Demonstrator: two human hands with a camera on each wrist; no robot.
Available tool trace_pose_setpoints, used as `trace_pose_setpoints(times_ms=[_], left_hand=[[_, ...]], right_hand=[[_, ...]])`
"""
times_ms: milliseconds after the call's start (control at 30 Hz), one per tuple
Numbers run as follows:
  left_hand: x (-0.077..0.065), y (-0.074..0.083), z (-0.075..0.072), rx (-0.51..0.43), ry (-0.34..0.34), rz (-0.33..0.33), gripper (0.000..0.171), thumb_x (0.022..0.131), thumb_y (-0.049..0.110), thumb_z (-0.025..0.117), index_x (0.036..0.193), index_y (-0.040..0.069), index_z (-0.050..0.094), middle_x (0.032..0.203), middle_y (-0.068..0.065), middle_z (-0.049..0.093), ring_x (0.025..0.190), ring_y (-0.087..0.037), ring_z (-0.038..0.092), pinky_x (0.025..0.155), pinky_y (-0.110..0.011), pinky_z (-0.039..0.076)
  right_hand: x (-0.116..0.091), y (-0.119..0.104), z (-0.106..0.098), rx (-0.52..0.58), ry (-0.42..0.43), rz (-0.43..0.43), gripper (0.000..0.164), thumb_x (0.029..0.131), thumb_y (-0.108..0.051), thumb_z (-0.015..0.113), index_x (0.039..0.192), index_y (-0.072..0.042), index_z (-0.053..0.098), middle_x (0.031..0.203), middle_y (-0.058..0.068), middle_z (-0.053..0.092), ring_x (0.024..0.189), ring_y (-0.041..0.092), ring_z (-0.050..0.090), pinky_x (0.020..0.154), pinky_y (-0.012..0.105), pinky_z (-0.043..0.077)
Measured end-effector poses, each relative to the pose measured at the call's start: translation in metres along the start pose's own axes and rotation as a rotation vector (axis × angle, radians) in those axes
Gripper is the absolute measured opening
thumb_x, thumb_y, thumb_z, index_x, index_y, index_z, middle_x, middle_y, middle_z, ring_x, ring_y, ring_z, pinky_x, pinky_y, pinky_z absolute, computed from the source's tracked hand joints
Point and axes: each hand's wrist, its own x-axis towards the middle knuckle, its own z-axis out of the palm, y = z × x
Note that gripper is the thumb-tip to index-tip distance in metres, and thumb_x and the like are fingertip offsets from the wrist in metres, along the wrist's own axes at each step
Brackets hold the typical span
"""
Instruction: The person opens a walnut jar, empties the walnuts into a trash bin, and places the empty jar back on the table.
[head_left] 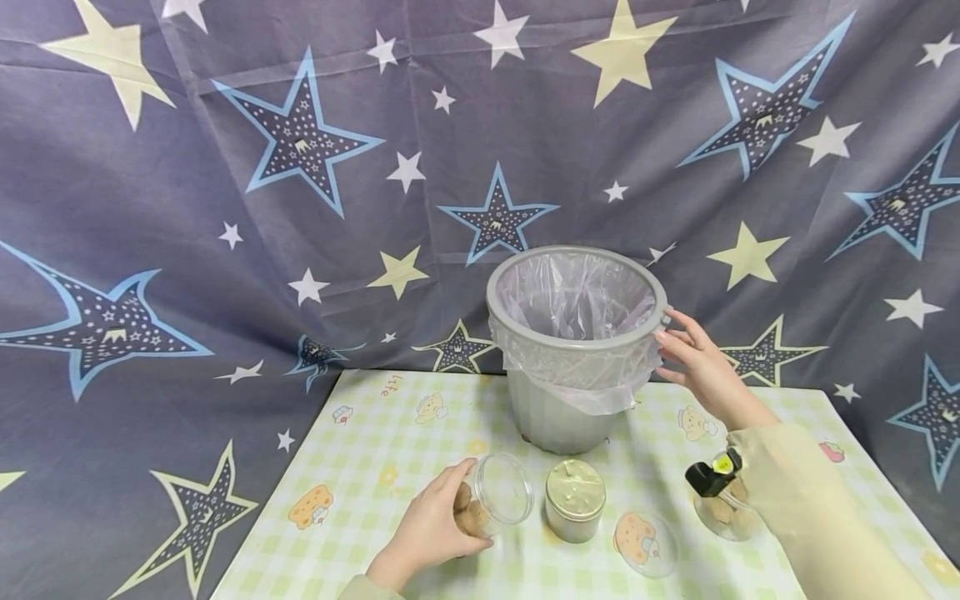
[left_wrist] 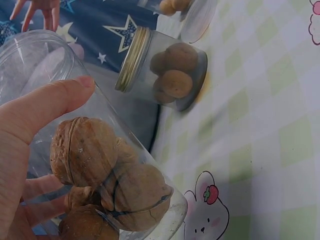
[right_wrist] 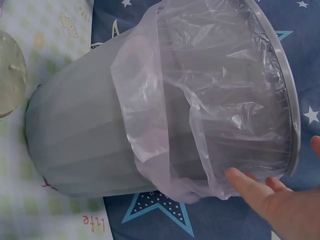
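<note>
Two grips are in use: your left grip (head_left: 429, 525) is closed around a clear jar (head_left: 493, 498), thumb on one side of the wall and fingers on the other; your right grip (head_left: 703, 365) is at the right side of the grey bin (head_left: 558, 421), its fingers spread, slightly bent and not wrapped around anything. Fingertip contact with the plastic liner (head_left: 581, 367) or the rim appears likely, but the right wrist view does not confirm how firm it is. Note the jar's attitude: it is uncapped and tilted, its mouth leaning to your right, with the walnuts (left_wrist: 137, 197) lying toward the base. Locate the bin relative to the jar: it stands upright on the far part of the counter (head_left: 360, 467), beyond the left grip and to its right, its long axis vertical and its lined mouth facing upward, higher than the jar. Your right grip is the nearer of the two to the bin. Treat this offset as the governing relation for any transfer between jar and bin. Observe clearance at the capped jar (head_left: 575, 504), which stands just right of the held jar and in front of the bin. Farther right lie a clear disc (head_left: 647, 543), probably a lid, and another walnut container (head_left: 726, 521), partly covered by your right forearm.
</note>
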Motion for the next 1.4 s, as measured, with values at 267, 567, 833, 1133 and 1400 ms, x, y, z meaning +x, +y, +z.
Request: trace_pose_setpoints(times_ms=[267,567,833,1133,1400], left_hand=[[0.001,0.000,0.001,0.016,0.002,0.012,0.102,0.059,0.039,0.088,0.142,0.010,0.036,0.126,-0.007,0.056,0.108,-0.026,0.059,0.088,-0.046,0.052],[0.002,-0.001,0.001,0.014,0.012,0.018,0.102,0.059,0.036,0.089,0.141,0.008,0.036,0.127,-0.008,0.056,0.108,-0.026,0.059,0.089,-0.047,0.052],[0.001,-0.001,0.001,0.014,0.010,0.010,0.101,0.059,0.036,0.088,0.141,0.009,0.036,0.126,-0.007,0.056,0.109,-0.027,0.059,0.088,-0.047,0.052],[-0.001,-0.002,0.001,0.009,0.014,-0.005,0.101,0.059,0.036,0.088,0.141,0.010,0.036,0.127,-0.008,0.056,0.109,-0.027,0.059,0.088,-0.048,0.051],[-0.001,-0.001,-0.003,0.008,0.035,-0.024,0.099,0.059,0.036,0.088,0.141,0.009,0.038,0.127,-0.009,0.056,0.110,-0.029,0.059,0.086,-0.050,0.052]], right_hand=[[0.007,-0.002,0.005,0.138,0.011,0.029,0.072,0.098,-0.031,0.048,0.153,-0.021,0.004,0.149,0.018,0.013,0.140,0.043,0.014,0.085,0.023,0.051],[0.011,0.001,0.009,0.243,0.034,0.039,0.070,0.097,-0.034,0.050,0.152,-0.020,0.010,0.117,-0.005,0.037,0.142,0.043,0.012,0.085,0.025,0.052],[0.019,0.000,0.024,0.236,0.155,0.072,0.061,0.096,-0.032,0.053,0.145,-0.020,0.018,0.111,-0.001,0.035,0.133,0.035,0.030,0.101,0.041,0.045],[0.027,-0.003,0.041,0.181,0.349,0.088,0.056,0.092,-0.022,0.059,0.136,-0.014,0.026,0.108,0.002,0.031,0.103,0.018,0.043,0.080,0.033,0.057],[0.028,0.000,0.042,0.183,0.373,0.081,0.060,0.092,-0.019,0.060,0.141,-0.013,0.026,0.105,0.002,0.032,0.100,0.017,0.041,0.082,0.037,0.056]])
